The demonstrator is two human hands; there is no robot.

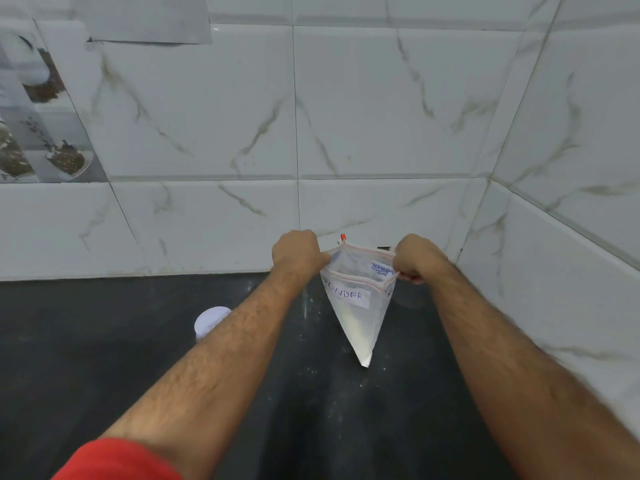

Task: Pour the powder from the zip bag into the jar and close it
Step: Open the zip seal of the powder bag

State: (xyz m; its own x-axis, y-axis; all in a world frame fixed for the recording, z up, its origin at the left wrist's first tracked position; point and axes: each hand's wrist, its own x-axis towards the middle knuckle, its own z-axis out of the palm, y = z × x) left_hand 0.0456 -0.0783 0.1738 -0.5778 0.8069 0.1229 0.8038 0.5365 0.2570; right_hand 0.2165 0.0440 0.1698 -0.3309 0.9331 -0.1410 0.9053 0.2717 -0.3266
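Note:
A clear zip bag with a white "POWDER" label hangs above the dark counter, one corner pointing down, white powder in its lower part. Its mouth is pulled apart into an opening. My left hand pinches the left side of the mouth and my right hand pinches the right side. A white round lid lies on the counter to the left, partly hidden by my left forearm. Behind the bag's right edge a glassy rounded shape shows faintly; it may be the jar, mostly hidden.
The black counter meets marble-patterned wall tiles at the back and on the right, forming a corner just behind the bag. Specks of powder dot the counter near the bag. A paper sheet hangs on the wall at upper left.

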